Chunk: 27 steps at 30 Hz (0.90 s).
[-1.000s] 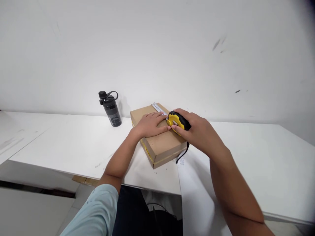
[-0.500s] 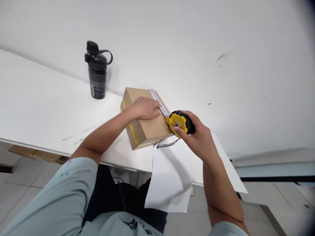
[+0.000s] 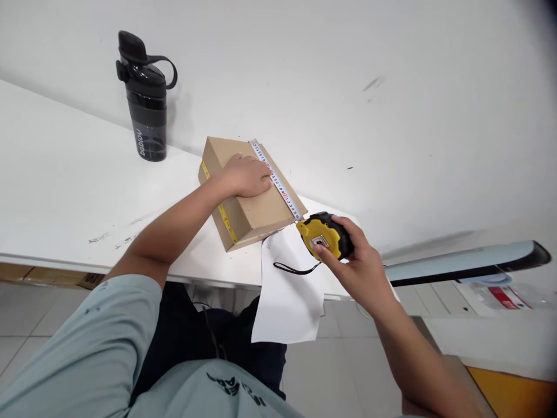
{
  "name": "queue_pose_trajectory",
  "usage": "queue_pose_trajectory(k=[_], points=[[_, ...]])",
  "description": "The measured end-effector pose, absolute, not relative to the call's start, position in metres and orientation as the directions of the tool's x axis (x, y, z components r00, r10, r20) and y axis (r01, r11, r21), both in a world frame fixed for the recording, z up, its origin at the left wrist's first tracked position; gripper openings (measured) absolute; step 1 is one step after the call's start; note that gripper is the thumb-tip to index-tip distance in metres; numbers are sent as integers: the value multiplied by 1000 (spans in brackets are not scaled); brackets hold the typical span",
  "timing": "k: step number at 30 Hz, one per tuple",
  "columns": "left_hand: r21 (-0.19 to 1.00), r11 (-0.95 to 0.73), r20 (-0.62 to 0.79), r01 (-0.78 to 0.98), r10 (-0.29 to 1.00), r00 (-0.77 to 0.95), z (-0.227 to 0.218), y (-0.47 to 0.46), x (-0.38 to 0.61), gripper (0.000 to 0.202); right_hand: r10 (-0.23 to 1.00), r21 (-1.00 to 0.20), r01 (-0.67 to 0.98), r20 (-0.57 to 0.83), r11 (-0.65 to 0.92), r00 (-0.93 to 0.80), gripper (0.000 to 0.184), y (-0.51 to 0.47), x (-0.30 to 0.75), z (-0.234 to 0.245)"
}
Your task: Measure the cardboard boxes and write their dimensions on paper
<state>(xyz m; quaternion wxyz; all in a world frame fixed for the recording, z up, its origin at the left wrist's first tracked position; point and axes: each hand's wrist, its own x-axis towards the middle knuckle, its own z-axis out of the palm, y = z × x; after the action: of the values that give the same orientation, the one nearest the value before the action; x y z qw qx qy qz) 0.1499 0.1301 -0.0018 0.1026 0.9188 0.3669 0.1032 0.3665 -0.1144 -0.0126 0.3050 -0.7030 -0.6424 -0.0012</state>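
A: Where is the tape measure kept up?

B: The tape measure (image 3: 319, 237) is held just past the right-hand near end of the cardboard box (image 3: 263, 213), and its metal strip (image 3: 287, 198) is drawn out along the box top. The strip's free end lies at the far edge; whether it is hooked there cannot be made out.

A: How is it gripped?

B: It is clasped firmly, by the look of it, in the right hand (image 3: 359, 258), with the thumb laid on the yellow face and the fingers wrapped behind, mostly hidden. Nothing is grasped by the left hand (image 3: 248, 175); it is spread palm down on the box, its fingertips at the strip.

A: What could go wrong from here?

B: The free end could be pulled off the edge if the tape measure were tugged, since the strip seems only lightly steadied. The strip could be twisted if the wrist were turned. It might also be snapped back if no lock is set, and that cannot be told.

A: And round about?

B: The paper (image 3: 287, 307) hangs over the front of the table (image 3: 56, 174) and could be dragged down if caught by the black strap (image 3: 296, 270). The bottle (image 3: 148, 110) is stood well apart, so little danger is posed there.
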Motion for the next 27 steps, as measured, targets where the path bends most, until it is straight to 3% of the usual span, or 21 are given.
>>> queue_pose_trajectory(k=[6, 15, 27], points=[[254, -709, 109, 658, 697, 709, -1, 130, 150, 61, 888, -367, 928, 444, 58, 120, 63, -113, 367, -19], [264, -704, 109, 659, 701, 705, 0, 128, 150, 61, 903, -537, 843, 377, 32, 206, 64, -110, 375, -18], [287, -703, 127, 651, 702, 701, -1, 130, 150, 57, 870, -570, 820, 431, 55, 241, 65, -112, 375, -36]])
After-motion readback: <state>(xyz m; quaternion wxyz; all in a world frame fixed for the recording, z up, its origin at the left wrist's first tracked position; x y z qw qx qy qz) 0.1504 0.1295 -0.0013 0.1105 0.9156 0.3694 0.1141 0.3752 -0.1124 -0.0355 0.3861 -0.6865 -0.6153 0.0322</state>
